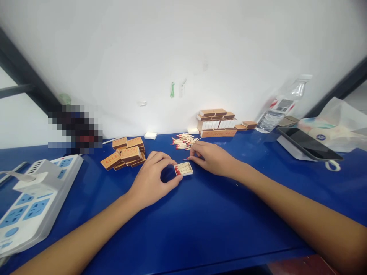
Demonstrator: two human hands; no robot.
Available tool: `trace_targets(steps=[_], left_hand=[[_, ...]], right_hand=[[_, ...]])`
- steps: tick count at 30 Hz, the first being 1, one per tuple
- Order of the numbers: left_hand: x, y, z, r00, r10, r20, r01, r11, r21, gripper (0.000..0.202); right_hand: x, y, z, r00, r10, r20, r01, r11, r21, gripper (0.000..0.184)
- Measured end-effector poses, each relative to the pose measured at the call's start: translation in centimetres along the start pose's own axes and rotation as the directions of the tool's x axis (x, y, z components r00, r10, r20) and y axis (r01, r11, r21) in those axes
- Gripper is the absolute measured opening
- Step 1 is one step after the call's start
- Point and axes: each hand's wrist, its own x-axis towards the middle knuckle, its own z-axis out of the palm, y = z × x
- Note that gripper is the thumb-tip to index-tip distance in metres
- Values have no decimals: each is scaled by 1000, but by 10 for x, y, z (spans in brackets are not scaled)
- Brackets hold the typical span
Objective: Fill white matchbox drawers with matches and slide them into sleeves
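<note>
The tray (184, 169), open at the middle of the blue table (200, 229), looks almost full of red-tipped matches. The left hand (151, 179) pinches its left end between thumb and fingers, and the right hand (210, 157), fingers drawn together, seems to nip one match (186, 159) just beyond it. By my reading much is done and some left: closed boxes (126, 154) lie heaped to the left, a loose heap (185, 140) and a stack (218, 123) of sleeves and trays sit by the wall. The boxes' dark print, like the bottle (275, 112) label, is too small to read.
</note>
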Motion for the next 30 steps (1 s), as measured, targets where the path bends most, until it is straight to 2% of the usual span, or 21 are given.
trace_targets(steps=[6, 9, 11, 12, 14, 17, 19, 21, 26, 30], left_hand=[[0, -1, 1, 999, -4, 38, 4, 1000, -18, 21], [-1, -2, 1, 1000, 0, 30, 1, 1000, -27, 21], [-2, -1, 1, 1000, 7, 8, -6, 999, -37, 21], [-2, 0, 1, 1000, 9, -2, -10, 999, -37, 21], [-3, 0, 1, 1000, 8, 1, -8, 999, -33, 21], [-3, 0, 1, 999, 6, 45, -4, 999, -39, 21], [-3, 0, 1, 999, 5, 36, -3, 999, -44, 22], [-3, 0, 1, 999, 9, 31, -7, 999, -51, 21], [-3, 2, 1, 997, 29, 71, -23, 997, -75, 21], [-3, 3, 1, 997, 43, 64, -38, 997, -73, 21]], right_hand=[[2, 0, 0, 1000, 2, -26, -4, 999, -50, 15], [5, 16, -19, 999, 39, 20, -38, 998, -49, 19], [4, 42, -43, 988, 124, 87, -122, 992, -29, 29], [2, 60, -56, 973, 214, 82, -212, 977, -35, 33], [-6, 101, -80, 912, 410, -34, -411, 907, -96, 36], [-18, 153, -96, 807, 537, -244, -581, 796, -168, 36], [-23, 176, -92, 790, 554, -262, -607, 769, -201, 40], [-23, 191, -82, 806, 546, -229, -590, 769, -244, 45], [-16, 218, -57, 815, 548, -188, -576, 733, -362, 47], [-19, 235, -54, 816, 557, -159, -567, 714, -411, 48]])
